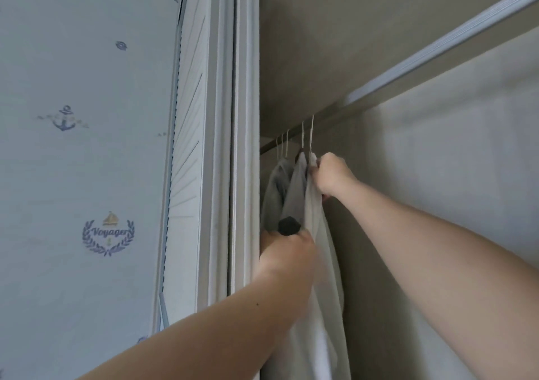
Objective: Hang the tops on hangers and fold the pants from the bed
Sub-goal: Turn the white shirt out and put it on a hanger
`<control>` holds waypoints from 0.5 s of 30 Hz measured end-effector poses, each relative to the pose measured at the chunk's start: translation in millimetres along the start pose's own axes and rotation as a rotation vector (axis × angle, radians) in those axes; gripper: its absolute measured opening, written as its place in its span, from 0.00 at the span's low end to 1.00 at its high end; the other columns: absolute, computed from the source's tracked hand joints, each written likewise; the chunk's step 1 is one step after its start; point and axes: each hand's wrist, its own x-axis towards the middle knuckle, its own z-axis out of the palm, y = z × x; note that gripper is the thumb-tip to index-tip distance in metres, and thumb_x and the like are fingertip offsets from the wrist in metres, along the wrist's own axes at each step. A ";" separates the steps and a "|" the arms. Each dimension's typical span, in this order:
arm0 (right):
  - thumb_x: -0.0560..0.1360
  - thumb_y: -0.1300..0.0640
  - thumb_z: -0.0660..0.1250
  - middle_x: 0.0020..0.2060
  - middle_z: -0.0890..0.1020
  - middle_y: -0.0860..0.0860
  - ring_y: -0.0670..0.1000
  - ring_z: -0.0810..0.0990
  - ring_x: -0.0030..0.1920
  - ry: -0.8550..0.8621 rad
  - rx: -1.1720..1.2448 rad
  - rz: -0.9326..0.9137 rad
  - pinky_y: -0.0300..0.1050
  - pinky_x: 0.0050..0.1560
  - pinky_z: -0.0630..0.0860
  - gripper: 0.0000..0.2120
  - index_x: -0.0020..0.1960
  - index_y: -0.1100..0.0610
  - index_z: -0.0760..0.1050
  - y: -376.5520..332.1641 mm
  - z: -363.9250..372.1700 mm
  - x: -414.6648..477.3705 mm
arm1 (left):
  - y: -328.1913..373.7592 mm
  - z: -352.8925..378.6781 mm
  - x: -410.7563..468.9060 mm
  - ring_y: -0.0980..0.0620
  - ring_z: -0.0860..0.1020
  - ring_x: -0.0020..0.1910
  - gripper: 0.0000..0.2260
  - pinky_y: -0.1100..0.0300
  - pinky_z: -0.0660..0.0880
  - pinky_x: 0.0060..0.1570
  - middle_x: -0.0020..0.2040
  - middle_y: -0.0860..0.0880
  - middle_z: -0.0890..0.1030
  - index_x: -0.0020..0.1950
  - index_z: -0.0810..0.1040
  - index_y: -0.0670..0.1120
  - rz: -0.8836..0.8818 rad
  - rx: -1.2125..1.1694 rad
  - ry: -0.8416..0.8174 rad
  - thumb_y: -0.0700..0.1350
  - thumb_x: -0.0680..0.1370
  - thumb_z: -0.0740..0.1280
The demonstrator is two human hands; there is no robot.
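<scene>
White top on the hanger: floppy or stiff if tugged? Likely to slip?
Probably floppy: the white top hangs in long soft folds below the right hand. Likely light, as a thin hook carries it. Might swing on the rail if pushed.

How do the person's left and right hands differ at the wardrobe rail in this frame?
The right hand is high, just under the hanger hooks, while the left hand sits lower, right below a black hanger end. The right hand grips the neck of the white top; the left hand is blurred, so its grip cannot be told. Both reach into the wardrobe on bare arms.
</scene>
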 end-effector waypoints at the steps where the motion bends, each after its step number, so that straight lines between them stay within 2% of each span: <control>1: 0.82 0.60 0.63 0.51 0.80 0.61 0.62 0.83 0.41 -0.024 0.023 0.019 0.48 0.28 0.82 0.09 0.57 0.64 0.77 2.6 5.2 4.3 | -1.2 2.9 1.6 0.40 0.79 0.52 0.16 0.49 0.68 0.50 0.55 0.41 0.80 0.67 0.68 0.39 0.006 0.053 0.001 0.39 0.80 0.64; 4: 0.83 0.53 0.63 0.54 0.80 0.64 0.64 0.83 0.45 -0.085 0.149 0.086 0.47 0.27 0.81 0.16 0.62 0.65 0.77 6.0 16.5 11.1 | -3.9 10.1 5.5 0.39 0.79 0.54 0.17 0.43 0.70 0.59 0.56 0.41 0.80 0.67 0.69 0.40 -0.007 0.157 -0.015 0.43 0.80 0.66; 7: 0.83 0.53 0.62 0.55 0.80 0.63 0.63 0.83 0.47 -0.099 0.200 0.099 0.55 0.40 0.84 0.17 0.66 0.63 0.75 9.4 25.6 15.7 | -5.1 13.2 8.4 0.35 0.77 0.60 0.23 0.39 0.67 0.64 0.61 0.39 0.78 0.70 0.66 0.40 -0.028 0.197 -0.066 0.44 0.79 0.68; 12: 0.82 0.50 0.64 0.56 0.81 0.59 0.57 0.83 0.45 -0.043 0.232 0.006 0.56 0.48 0.84 0.19 0.68 0.59 0.76 23.9 24.6 8.8 | -3.3 17.2 8.7 0.37 0.78 0.55 0.20 0.45 0.69 0.56 0.57 0.41 0.79 0.67 0.66 0.40 0.000 0.261 -0.070 0.43 0.78 0.68; 15: 0.82 0.47 0.64 0.65 0.79 0.57 0.59 0.81 0.59 -0.036 0.188 -0.116 0.51 0.59 0.78 0.21 0.72 0.55 0.73 30.6 16.3 -8.7 | -1.5 10.5 1.4 0.41 0.77 0.54 0.16 0.47 0.66 0.52 0.52 0.43 0.80 0.63 0.69 0.41 0.033 0.229 0.024 0.44 0.78 0.67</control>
